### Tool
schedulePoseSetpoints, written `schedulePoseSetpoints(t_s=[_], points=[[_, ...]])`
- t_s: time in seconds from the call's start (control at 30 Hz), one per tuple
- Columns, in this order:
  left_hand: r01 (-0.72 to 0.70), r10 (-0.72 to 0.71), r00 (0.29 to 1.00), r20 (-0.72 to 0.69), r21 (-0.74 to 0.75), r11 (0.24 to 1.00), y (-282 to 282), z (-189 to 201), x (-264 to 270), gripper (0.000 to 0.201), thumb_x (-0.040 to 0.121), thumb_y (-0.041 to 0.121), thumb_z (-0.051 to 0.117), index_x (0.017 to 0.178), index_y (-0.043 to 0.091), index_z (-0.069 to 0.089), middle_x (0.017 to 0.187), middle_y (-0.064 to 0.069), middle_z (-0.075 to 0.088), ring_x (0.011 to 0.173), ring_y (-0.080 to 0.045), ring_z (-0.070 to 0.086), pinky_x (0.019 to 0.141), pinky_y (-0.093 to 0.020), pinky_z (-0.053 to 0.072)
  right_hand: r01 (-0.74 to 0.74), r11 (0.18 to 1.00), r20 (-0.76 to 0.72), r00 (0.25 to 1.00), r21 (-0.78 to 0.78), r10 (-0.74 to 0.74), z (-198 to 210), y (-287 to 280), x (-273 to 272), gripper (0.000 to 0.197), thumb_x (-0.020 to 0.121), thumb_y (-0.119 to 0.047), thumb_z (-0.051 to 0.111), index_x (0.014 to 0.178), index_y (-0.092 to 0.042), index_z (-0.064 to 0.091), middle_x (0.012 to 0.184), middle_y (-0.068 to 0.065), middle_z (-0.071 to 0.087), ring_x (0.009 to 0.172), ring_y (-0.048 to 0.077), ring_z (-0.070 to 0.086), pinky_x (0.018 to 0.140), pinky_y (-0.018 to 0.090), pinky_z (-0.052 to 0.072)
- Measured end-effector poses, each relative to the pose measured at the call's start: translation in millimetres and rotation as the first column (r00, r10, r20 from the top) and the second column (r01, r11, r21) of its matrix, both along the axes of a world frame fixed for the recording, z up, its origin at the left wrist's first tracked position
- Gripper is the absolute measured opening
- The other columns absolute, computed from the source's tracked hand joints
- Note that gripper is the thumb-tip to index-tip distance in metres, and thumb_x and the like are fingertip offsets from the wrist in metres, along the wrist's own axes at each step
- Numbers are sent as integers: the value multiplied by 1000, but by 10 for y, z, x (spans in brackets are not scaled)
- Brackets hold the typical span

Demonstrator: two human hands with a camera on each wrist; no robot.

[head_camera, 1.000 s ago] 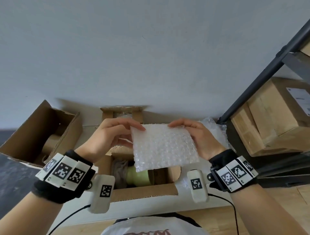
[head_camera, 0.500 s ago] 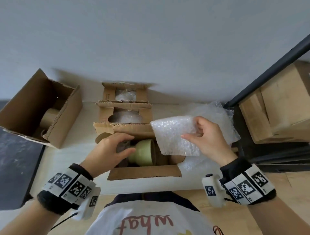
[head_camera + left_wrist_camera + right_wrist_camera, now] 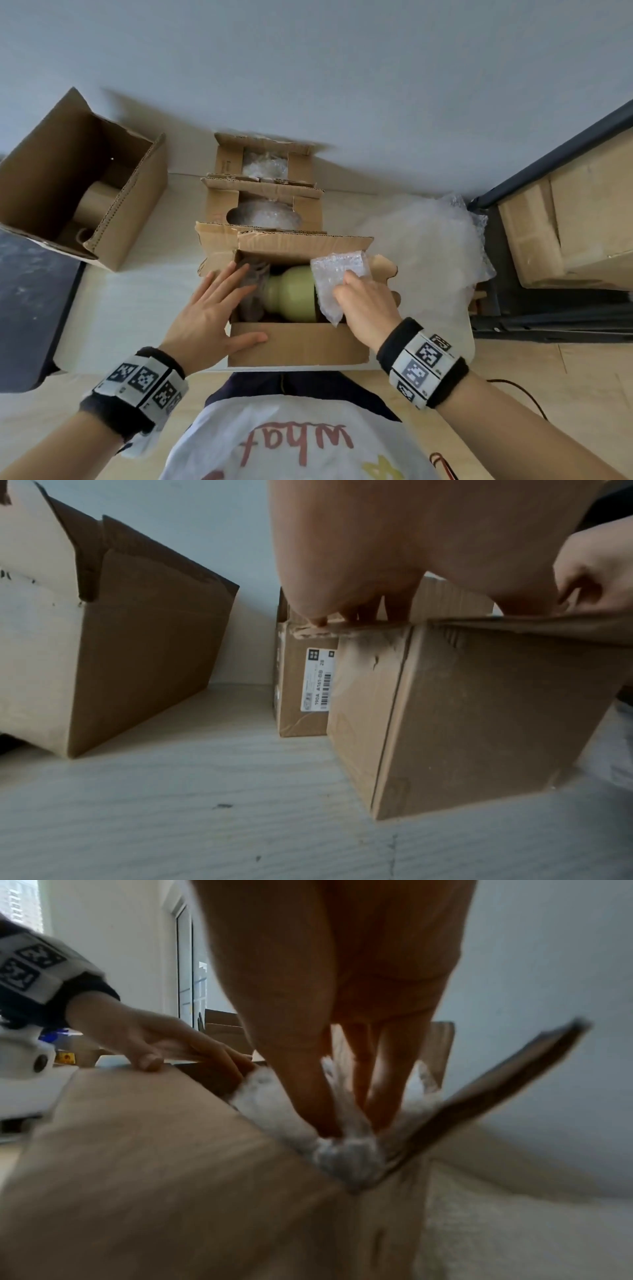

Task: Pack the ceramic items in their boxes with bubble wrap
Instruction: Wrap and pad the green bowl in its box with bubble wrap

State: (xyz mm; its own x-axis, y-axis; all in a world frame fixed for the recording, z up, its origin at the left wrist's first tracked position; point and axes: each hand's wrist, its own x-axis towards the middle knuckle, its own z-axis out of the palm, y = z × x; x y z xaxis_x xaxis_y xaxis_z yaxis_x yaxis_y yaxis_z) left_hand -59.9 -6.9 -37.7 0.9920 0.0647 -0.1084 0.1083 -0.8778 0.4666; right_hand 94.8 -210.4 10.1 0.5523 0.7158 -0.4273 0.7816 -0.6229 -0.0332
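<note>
Pale tabletop [image 3: 137, 301], head view: green ceramic vase [image 3: 291, 294] lying inside nearest box [image 3: 298, 346]; left hand [image 3: 209, 308] flat, fingers straight, steadying its rim. Right-wrist view: right hand [image 3: 342, 1042] pinches bubble wrap [image 3: 274, 1107]; best wedged snugly beside vase.

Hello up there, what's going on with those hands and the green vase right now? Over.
Left hand flat on box corner. Right hand stuffing bubble wrap beside green vase. Nothing blocking.
</note>
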Motion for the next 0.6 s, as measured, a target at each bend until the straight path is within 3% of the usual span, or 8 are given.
schedulePoseSetpoints(t_s=[0.1, 0.2, 0.3, 0.4, 0.5, 0.6], points=[[-21, 21, 1000, -13, -2, 1000, -1, -51, -3, 89, 75, 77, 38, 135, 12, 51, 152, -2, 25, 143, -19, 15, 117, -42, 14, 152, 987, -111, 981, -50, -156, -101, 179, 22, 17, 88, 2, 52, 101, -4, 60, 111, 12, 56, 95, 31, 60, 69, 35, 46], [-32, 32, 999, 6, -16, 999, 0, -80, 1, 89, 75, 75, 40, 134, 10, 52, 151, -4, 28, 143, -20, 16, 117, -35, 8, 196, 965, -244, 941, -173, -235, -192, 276, 64, 22, 92, -3, 48, 110, 2, 59, 113, 20, 60, 104, 35, 59, 76, 33, 43], [-32, 33, 999, 22, -28, 999, 1, -107, 1, 89, 75, 75, 40, 132, 8, 53, 151, -5, 30, 143, -21, 17, 117, -38, 11, 210, 915, -385, 857, -344, -342, -223, 337, 68, 27, 95, -6, 42, 116, 4, 55, 120, 21, 57, 111, 34, 55, 81, 33, 42], [-53, 54, 998, 29, -45, 998, 0, -135, -2, 93, 73, 77, 40, 134, 8, 50, 153, -5, 26, 144, -22, 16, 116, -43, 15, 365, 898, -361, 825, -247, -435, -183, 339, 91, 21, 94, -5, 40, 108, -1, 55, 115, 18, 56, 113, 34, 54, 81, 31, 42], [-78, 80, 996, 24, -72, 994, -3, -150, -2, 97, 72, 77, 41, 137, 6, 47, 155, -6, 21, 144, -25, 17, 116, -46, 19, 473, 880, -317, 829, -39, -460, -178, 305, 134, 39, 92, -5, 40, 131, -4, 41, 133, 18, 45, 121, 34, 47, 95, 36, 39], [-85, 86, 996, -1, -74, 994, 0, -142, 6, 100, 71, 78, 40, 139, 4, 44, 155, -7, 18, 144, -27, 17, 115, -48, 21, 389, 893, -392, 803, -225, -448, -230, 349, 146, 57, 92, -6, 39, 146, -1, 18, 150, 19, 23, 135, 34, 30, 107, 37, 31]])
